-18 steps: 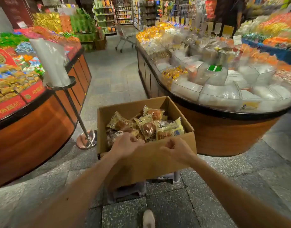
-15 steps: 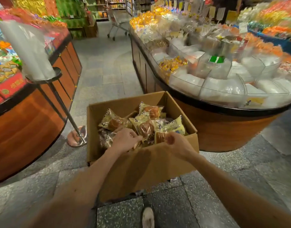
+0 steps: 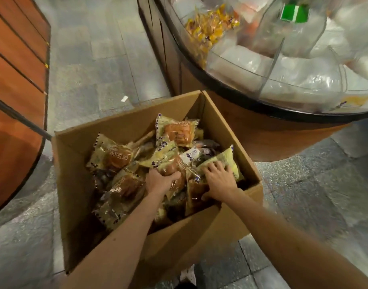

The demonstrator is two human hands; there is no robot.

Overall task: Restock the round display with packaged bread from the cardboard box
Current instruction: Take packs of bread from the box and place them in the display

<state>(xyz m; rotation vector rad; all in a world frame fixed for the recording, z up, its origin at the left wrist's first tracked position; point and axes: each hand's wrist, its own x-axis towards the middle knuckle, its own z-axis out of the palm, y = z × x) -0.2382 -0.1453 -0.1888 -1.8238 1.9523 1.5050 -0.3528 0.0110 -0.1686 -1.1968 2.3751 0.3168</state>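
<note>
Packaged bread (image 3: 174, 132) fills the open cardboard box (image 3: 124, 124), which stands just beside the round display (image 3: 262, 140).
Left hand (image 3: 160, 182) curls its fingers round one bun packet (image 3: 168, 161) near the middle of the heap; right hand (image 3: 218, 180) lies with fingers spread and straight on a pale green packet (image 3: 228, 158) by the right wall. Wrappers carry purple and white lettering, seemingly a brand mark, too blurred to read.
</note>
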